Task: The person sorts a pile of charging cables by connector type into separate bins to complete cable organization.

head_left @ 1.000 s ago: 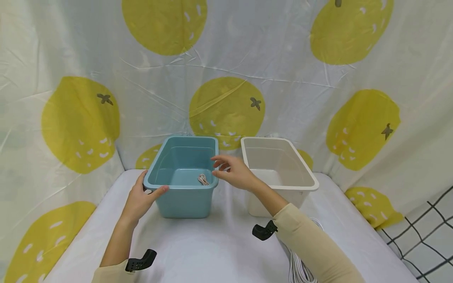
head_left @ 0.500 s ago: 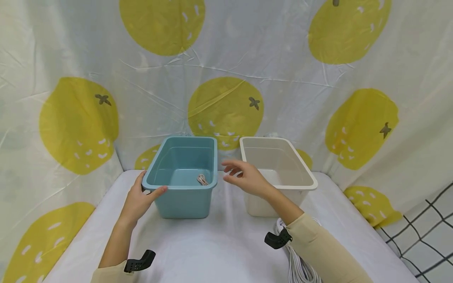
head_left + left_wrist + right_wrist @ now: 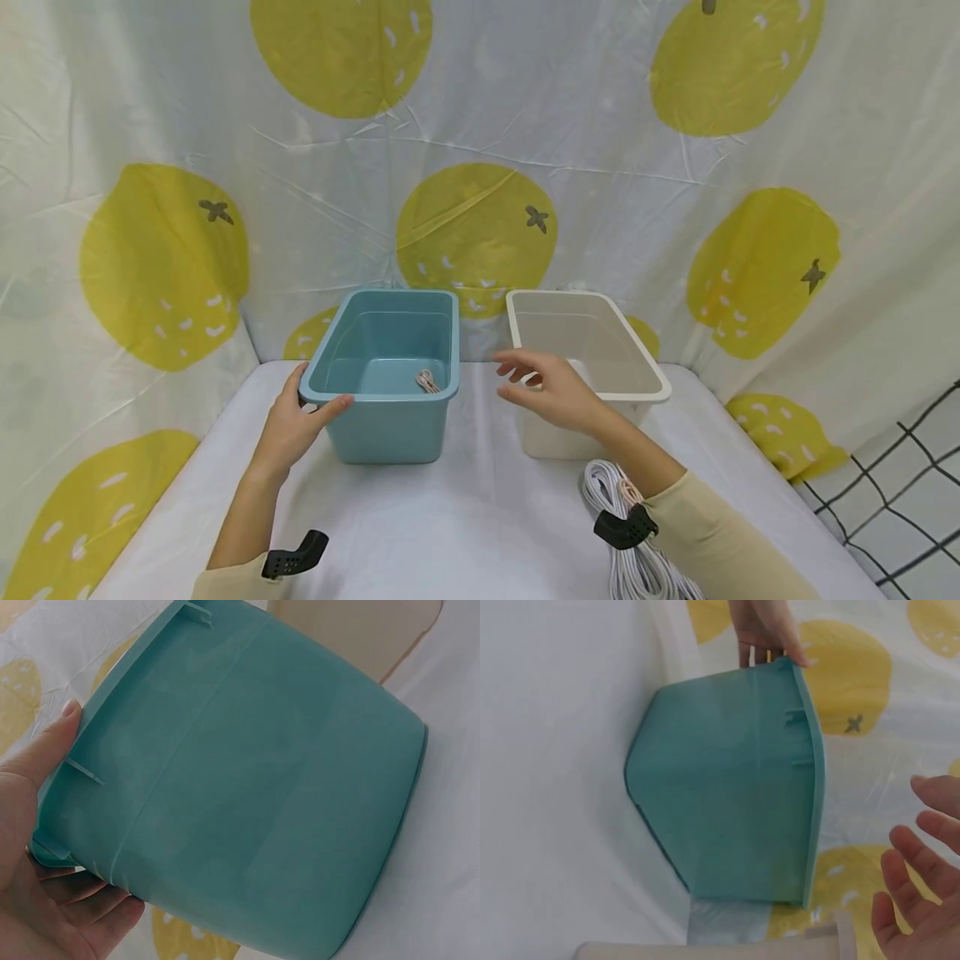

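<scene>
On the near right of the worktop [image 3: 450, 533] lies a looped bundle of white cable [image 3: 637, 575], likely limp and apt to spread unless gathered round its middle. Farther off, the right hand [image 3: 551, 390] hovers in front of the beige bin [image 3: 551, 443], fingers loosely curved and holding nothing. Beside that bin, a little apart, the blue bin [image 3: 390, 435] stands upright, gripped at its near left corner by the left hand [image 3: 291, 427], thumb over the rim, fingers below it. It looks like thin, stiff plastic, probably light and slightly slick, so the rim should give the surest hold. Inside, toward its right wall, lies a small pale cord [image 3: 427, 382], presumably soft and best pinched across the middle. Fruit-printed cloth [image 3: 510, 75] hangs behind.
</scene>
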Demonstrator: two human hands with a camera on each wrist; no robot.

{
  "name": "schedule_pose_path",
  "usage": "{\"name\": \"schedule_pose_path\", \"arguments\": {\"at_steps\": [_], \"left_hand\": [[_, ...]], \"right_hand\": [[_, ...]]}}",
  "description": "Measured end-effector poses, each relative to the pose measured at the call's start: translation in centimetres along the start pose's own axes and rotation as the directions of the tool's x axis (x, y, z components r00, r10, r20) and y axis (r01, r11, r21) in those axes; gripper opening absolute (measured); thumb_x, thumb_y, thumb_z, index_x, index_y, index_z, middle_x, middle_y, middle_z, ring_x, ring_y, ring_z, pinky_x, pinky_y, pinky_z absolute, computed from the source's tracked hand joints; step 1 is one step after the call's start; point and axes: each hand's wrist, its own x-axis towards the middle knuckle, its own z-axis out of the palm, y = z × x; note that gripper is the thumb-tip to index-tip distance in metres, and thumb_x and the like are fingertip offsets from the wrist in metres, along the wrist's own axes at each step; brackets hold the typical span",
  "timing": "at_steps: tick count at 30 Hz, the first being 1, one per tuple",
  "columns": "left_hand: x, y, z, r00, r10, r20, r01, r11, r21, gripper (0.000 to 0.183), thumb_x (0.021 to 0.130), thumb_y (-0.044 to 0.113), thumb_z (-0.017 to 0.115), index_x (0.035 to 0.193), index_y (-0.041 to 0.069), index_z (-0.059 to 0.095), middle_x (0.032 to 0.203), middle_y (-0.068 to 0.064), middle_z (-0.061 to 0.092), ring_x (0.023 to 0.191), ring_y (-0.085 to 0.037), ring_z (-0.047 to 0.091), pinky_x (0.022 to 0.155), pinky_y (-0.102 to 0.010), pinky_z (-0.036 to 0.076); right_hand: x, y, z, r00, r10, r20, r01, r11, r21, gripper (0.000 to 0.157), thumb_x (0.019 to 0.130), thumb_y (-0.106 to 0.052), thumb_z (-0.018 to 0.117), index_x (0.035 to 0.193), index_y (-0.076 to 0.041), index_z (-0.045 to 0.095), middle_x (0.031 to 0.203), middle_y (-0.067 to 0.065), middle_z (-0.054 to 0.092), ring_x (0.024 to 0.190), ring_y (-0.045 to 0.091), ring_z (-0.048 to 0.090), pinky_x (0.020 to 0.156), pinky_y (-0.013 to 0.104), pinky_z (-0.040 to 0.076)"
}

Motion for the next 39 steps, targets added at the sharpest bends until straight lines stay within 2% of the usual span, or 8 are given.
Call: {"name": "schedule_pose_path", "arguments": {"at_steps": [6, 14, 18, 20, 25, 31, 39], "left_hand": [[0.0, 0.0, 0.0, 1.0, 0.006, 0.001, -0.006, 1.0, -0.001, 0.106, 0.092, 0.045, 0.079, 0.166, 0.008, 0.012, 0.163, -0.022, 0.03, 0.149, -0.043, 0.028, 0.111, -0.067, 0.033], [0.1, -0.1, 0.2, 1.0, 0.0, -0.001, 0.0, 1.0, 0.002, 0.108, 0.092, 0.045, 0.079, 0.166, 0.008, 0.01, 0.164, -0.022, 0.028, 0.15, -0.044, 0.026, 0.112, -0.067, 0.032], [0.1, 0.0, 0.2, 1.0, -0.002, 0.001, 0.002, 1.0, 0.003, 0.109, 0.092, 0.045, 0.079, 0.166, 0.008, 0.009, 0.165, -0.022, 0.027, 0.15, -0.044, 0.025, 0.112, -0.067, 0.032], [0.1, 0.1, 0.1, 1.0, -0.008, 0.0, 0.008, 1.0, 0.01, 0.109, 0.092, 0.046, 0.079, 0.166, 0.008, 0.008, 0.165, -0.022, 0.026, 0.15, -0.044, 0.025, 0.111, -0.068, 0.032], [0.1, 0.1, 0.1, 1.0, -0.005, -0.005, 0.005, 1.0, 0.015, 0.108, 0.092, 0.046, 0.079, 0.166, 0.008, 0.01, 0.164, -0.022, 0.028, 0.149, -0.044, 0.026, 0.111, -0.068, 0.032], [0.1, 0.1, 0.1, 1.0, -0.004, -0.004, 0.005, 1.0, 0.009, 0.108, 0.092, 0.046, 0.079, 0.166, 0.008, 0.01, 0.164, -0.021, 0.027, 0.15, -0.044, 0.025, 0.111, -0.068, 0.031], [0.0, 0.2, 0.3, 1.0, -0.013, -0.002, 0.013, 1.0, 0.009, 0.109, 0.092, 0.046, 0.079, 0.166, 0.008, 0.008, 0.166, -0.022, 0.024, 0.15, -0.045, 0.024, 0.111, -0.068, 0.031]], "right_hand": [[-1.4, 0.3, -0.6, 0.999, -0.033, -0.014, 0.033, 0.999, -0.016, 0.041, 0.096, -0.015, 0.076, 0.135, -0.007, 0.067, 0.114, 0.0, 0.071, 0.099, 0.017, 0.067, 0.086, 0.043, 0.056], [-3.9, 0.7, -1.7, 0.998, -0.015, -0.054, 0.014, 1.0, -0.018, 0.04, 0.095, -0.012, 0.076, 0.133, -0.004, 0.067, 0.112, 0.002, 0.071, 0.098, 0.021, 0.068, 0.086, 0.044, 0.057], [-5.8, 0.9, -2.4, 0.998, -0.027, -0.064, 0.024, 0.998, -0.053, 0.039, 0.095, -0.012, 0.075, 0.132, -0.002, 0.067, 0.112, 0.0, 0.07, 0.097, 0.026, 0.068, 0.083, 0.047, 0.058], [-6.9, 0.9, -2.7, 0.997, -0.026, -0.072, 0.02, 0.997, -0.073, 0.039, 0.096, -0.012, 0.075, 0.132, -0.003, 0.067, 0.112, -0.002, 0.069, 0.097, 0.024, 0.068, 0.083, 0.047, 0.058], [-9.5, 1.4, -3.4, 0.992, -0.007, -0.122, -0.006, 0.995, -0.103, 0.037, 0.096, -0.012, 0.076, 0.132, -0.011, 0.068, 0.112, -0.008, 0.069, 0.097, 0.019, 0.067, 0.082, 0.04, 0.058], [-12.4, 2.3, -4.0, 0.984, 0.0, -0.176, -0.019, 0.994, -0.109, 0.04, 0.094, -0.006, 0.077, 0.132, -0.012, 0.067, 0.11, -0.007, 0.07, 0.094, 0.025, 0.069, 0.08, 0.034, 0.059], [-15.6, 3.9, -3.5, 0.978, 0.05, -0.203, -0.068, 0.994, -0.084, 0.043, 0.093, -0.004, 0.077, 0.134, -0.01, 0.065, 0.107, -0.007, 0.069, 0.092, 0.014, 0.068, 0.079, 0.032, 0.058]]}}
